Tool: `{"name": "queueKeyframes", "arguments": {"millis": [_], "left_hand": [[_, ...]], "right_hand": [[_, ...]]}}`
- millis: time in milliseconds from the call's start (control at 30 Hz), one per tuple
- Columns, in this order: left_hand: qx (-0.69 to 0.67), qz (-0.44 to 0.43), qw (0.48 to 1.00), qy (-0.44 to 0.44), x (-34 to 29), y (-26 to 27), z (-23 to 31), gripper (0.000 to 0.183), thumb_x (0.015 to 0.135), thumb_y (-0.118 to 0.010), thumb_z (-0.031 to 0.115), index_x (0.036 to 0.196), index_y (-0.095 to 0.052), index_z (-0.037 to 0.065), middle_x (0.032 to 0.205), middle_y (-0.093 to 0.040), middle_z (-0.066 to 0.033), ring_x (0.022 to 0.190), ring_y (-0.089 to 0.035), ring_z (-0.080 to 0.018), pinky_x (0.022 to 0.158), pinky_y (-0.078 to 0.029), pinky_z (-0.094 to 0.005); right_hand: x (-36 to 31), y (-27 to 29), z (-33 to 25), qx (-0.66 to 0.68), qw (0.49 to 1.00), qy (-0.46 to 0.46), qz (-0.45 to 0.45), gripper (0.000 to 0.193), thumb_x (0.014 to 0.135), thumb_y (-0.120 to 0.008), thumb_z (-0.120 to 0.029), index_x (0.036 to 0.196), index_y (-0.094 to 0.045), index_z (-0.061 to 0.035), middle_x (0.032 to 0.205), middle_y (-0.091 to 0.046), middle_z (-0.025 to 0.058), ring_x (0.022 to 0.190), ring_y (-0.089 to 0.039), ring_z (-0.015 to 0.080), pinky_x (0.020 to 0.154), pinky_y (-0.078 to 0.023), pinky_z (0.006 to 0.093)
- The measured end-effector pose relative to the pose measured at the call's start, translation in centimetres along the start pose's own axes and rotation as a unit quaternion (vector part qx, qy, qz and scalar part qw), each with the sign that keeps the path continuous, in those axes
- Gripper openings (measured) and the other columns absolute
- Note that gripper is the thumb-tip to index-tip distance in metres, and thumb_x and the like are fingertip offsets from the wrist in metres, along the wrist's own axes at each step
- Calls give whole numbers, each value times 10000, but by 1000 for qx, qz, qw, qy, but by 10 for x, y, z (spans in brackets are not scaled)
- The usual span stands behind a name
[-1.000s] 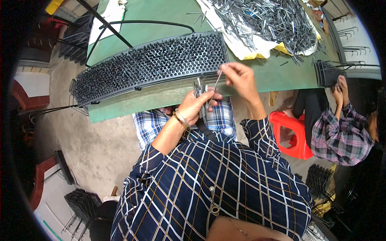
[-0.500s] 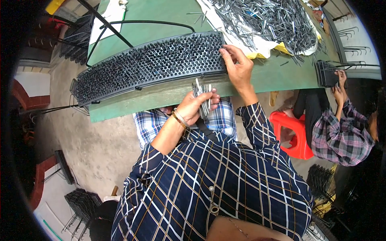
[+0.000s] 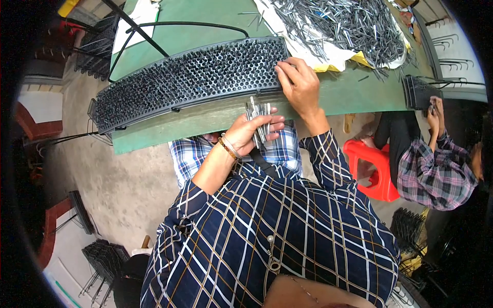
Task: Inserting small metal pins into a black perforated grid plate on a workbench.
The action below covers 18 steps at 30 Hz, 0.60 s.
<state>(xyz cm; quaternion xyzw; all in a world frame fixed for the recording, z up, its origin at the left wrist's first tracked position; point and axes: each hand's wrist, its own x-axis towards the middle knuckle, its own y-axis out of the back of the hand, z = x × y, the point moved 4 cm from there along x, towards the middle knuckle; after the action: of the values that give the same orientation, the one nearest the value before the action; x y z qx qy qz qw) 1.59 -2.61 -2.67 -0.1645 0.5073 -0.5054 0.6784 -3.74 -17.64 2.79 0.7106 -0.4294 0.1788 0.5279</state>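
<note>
"While the left hand (image 3: pixel 242 132) is clasping thin metal rods (image 3: pixel 259 110) in the head view, what is changing?"

"The right hand (image 3: pixel 302 87), a second ago holding one rod by that bundle, is now narrowing its fingers at the right end of the black perforated rack (image 3: pixel 190 77), so work is shifting there."

"Gripping anything?"

"I cannot tell. The bundled rods are lying nearer the person, to its left."

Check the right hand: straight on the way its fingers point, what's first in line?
Likely the black tray, near its right end; the right hand looks just over or against it, depth unclear.
</note>
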Motion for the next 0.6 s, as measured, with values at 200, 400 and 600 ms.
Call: {"name": "queueKeyframes", "arguments": {"millis": [200,400,600], "left_hand": [[17,-3,1000,4,-2,2,1,302,887,-559,146,1168,-513,46,1020,-628,-102,863,-627,-154,661,-532,-255],[86,7,995,54,-20,0,-26,268,881,-575,151,1114,-530,28,949,-633,-98,805,-629,-155,657,-541,-265],[135,-25,984,116,-33,31,-58,217,859,-597,123,1039,-548,13,919,-638,-88,794,-628,-149,662,-534,-260]], "right_hand": [[-2,-1,0,-7,1000,-11,-11,109,752,-678,-83,847,-668,-30,866,-603,90,734,-601,240,645,-475,330],[-8,-4,8,46,997,-49,-23,112,743,-689,-78,836,-672,-18,850,-604,89,709,-598,203,605,-471,297],[-5,10,-8,173,972,-158,-25,119,757,-683,-44,873,-680,-16,866,-623,66,627,-543,96,537,-437,226]]}}
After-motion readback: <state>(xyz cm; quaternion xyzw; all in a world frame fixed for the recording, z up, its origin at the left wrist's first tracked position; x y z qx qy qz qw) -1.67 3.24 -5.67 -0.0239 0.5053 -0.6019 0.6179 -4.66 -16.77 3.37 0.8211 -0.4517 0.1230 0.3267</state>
